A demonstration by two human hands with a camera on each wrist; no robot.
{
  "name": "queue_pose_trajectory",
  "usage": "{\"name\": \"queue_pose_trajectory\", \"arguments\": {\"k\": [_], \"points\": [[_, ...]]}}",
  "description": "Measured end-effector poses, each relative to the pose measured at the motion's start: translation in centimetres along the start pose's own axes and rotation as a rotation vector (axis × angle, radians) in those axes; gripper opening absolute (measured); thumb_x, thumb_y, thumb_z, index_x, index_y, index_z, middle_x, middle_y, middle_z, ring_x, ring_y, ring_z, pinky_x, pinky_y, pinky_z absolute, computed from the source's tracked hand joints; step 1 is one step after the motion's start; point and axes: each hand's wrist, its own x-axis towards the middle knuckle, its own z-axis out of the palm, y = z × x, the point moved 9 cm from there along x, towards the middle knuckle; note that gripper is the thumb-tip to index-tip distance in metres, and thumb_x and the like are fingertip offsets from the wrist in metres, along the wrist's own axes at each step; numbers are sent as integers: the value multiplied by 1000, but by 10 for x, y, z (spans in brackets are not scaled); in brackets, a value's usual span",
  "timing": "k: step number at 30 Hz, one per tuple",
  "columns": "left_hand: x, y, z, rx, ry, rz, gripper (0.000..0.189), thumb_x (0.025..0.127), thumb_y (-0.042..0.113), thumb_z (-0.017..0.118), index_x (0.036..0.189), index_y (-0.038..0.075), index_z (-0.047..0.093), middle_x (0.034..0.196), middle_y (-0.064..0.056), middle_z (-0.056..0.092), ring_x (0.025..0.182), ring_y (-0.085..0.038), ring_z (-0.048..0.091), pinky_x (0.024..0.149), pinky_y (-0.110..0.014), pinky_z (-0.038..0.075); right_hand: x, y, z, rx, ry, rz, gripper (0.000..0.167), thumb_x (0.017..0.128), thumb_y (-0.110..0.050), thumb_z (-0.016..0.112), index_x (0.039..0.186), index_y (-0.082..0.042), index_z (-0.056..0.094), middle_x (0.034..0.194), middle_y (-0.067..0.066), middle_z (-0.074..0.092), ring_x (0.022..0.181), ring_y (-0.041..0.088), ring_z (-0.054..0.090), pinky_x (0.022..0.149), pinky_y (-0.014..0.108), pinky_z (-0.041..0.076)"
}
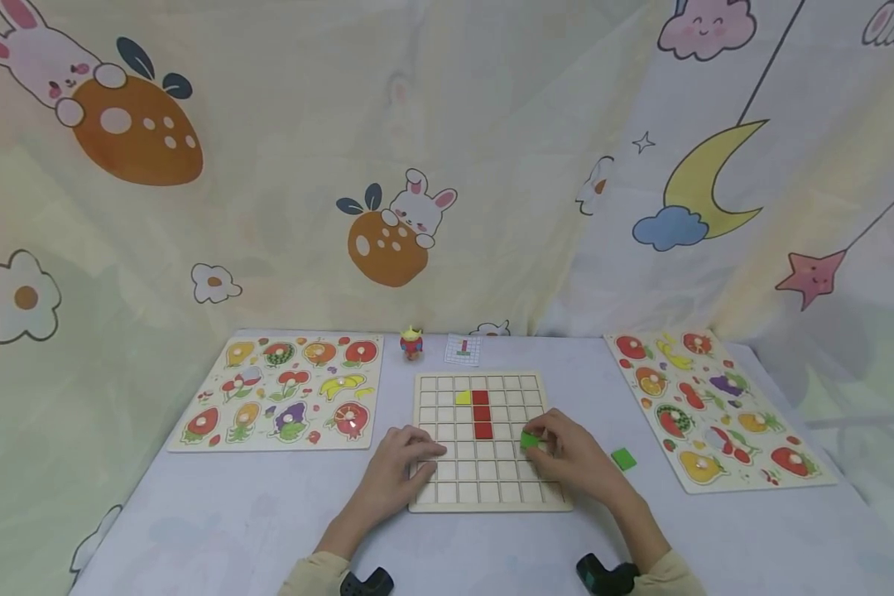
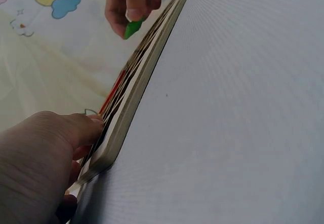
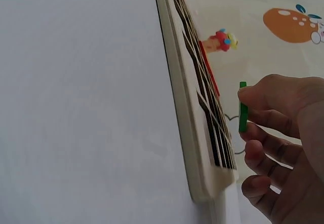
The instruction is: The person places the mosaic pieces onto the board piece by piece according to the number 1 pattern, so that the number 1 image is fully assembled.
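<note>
A square wooden grid board [image 1: 458,492] lies on the table. Red square tiles [image 1: 482,414] fill a short column in its upper middle, with a yellow tile [image 1: 463,398] beside the top one on the left. My right hand [image 1: 566,454] pinches a green square tile [image 3: 243,107] between thumb and fingers, above the board's right side and apart from it in the right wrist view. My left hand [image 1: 401,465] rests on the board's left edge, its thumb and fingers touching the rim. Another green tile [image 1: 623,459] lies on the table right of the right hand.
Fruit picture boards lie at the left [image 1: 268,443] and the right [image 1: 685,463]. Behind the grid board stand a small toy figure [image 1: 411,343] and a pattern card [image 1: 463,350]. A patterned cloth [image 1: 283,248] hangs behind the table. Dark devices sit at both wrists.
</note>
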Motion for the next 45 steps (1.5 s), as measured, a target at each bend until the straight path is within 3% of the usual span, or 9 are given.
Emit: {"name": "queue_pose_trajectory", "arguments": {"k": [14, 26, 45], "points": [[-1, 1, 2, 1, -8, -2, 23, 84, 20, 71, 104, 32, 70, 106, 17, 55, 93, -2, 42, 77, -25, 39, 10, -19, 22, -9, -41, -17, 26, 80, -17, 72, 105, -20, 64, 89, -7, 53, 63, 8, 45, 54, 19, 38], [1, 2, -1, -2, -4, 7, 23, 84, 18, 70, 104, 30, 71, 105, 15, 56, 95, -4, 43, 79, -27, 40, 22, -34, 38, -10, -70, 26, 24, 81, -23, 72, 104, -26, 65, 90, -14, 54, 65, 6, 45, 56, 20, 39], [0, 0, 0, 2, -7, -6, 24, 84, 20, 71, 104, 32, 71, 105, 17, 55, 94, -3, 42, 78, -25, 39, 29, -52, 59, -81, -90, -49, 24, 81, -28, 74, 103, -23, 67, 89, -10, 57, 67, 6, 44, 58, 19, 38]]}}
